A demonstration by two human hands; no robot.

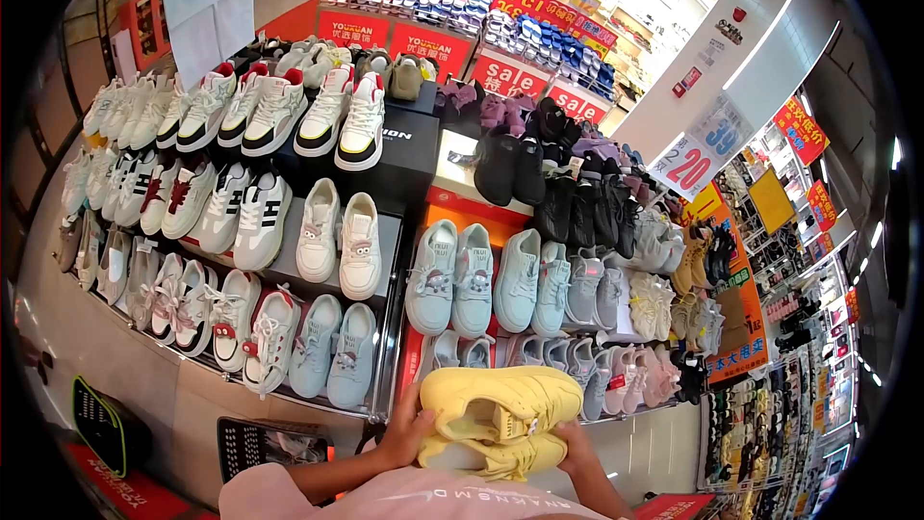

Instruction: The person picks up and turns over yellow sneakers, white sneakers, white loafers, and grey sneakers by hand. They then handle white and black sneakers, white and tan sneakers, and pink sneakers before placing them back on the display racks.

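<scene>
Hands, left [404, 435] and right [577, 448], fingers closed around 2 yellow sneakers [500, 414], just beside shelf edge [380, 414].

Two hands hold a pair of shoes [499, 421] close to the body, one shoe stacked on the other, the left hand [404, 431] at the left side and the right hand [576, 447] at the right. Just beyond them rises a tiered display [385, 231] with rows of shoes. Sale signs [510, 75] stand behind its top tier. A basket [108, 424] sits on the floor at lower left, and wall shelves [780, 395] run along the right.
</scene>
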